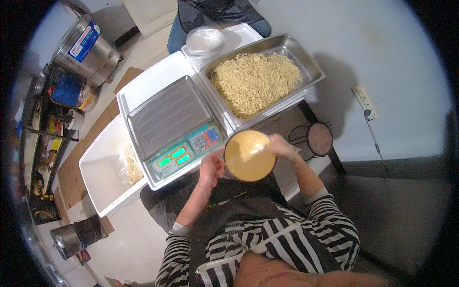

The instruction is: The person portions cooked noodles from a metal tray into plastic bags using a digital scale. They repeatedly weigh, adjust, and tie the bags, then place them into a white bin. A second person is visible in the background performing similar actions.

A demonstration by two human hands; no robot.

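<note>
My left hand (pixel 212 168) and my right hand (pixel 283 146) hold a round yellow bowl (pixel 250 156) with a dark rim from its two sides, above my lap. Thin clear plastic shows about the bowl and both hands. Just beyond my left hand lies a digital scale (pixel 172 118) with a steel plate and lit green displays, set on a white foam lid. To its right a deep steel pan (pixel 308 68) holds a large heap of thin yellow noodles (pixel 256 82). A stack of clear plastic (pixel 204 39) sits behind the pan.
A white foam box (pixel 104 172) with bagged noodles stands at the left. Across from me another person's knees and dark apron (pixel 218 14) show. A round stool (pixel 320 139) is at the right, near a power strip (pixel 364 102) by the wall. A steel drum (pixel 86 50) stands far left.
</note>
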